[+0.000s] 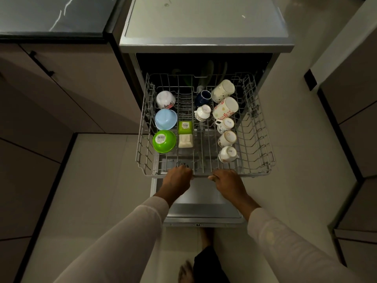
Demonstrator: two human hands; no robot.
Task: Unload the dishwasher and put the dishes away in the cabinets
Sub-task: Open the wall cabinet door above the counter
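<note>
Hands, left hand (179,174) and right hand (226,178), curl round the upper rack's (259,160) front rail, likely to slide the cups within reach.

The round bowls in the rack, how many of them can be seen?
3, all upside down along the rack's left side: a white flowered bowl at the back, a light blue bowl in the middle, a green bowl nearest the front. None seems hidden.

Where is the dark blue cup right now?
In the head view, the dark blue cup sits toward the back middle of the upper rack, just behind a small white cup and left of two floral mugs.
</note>
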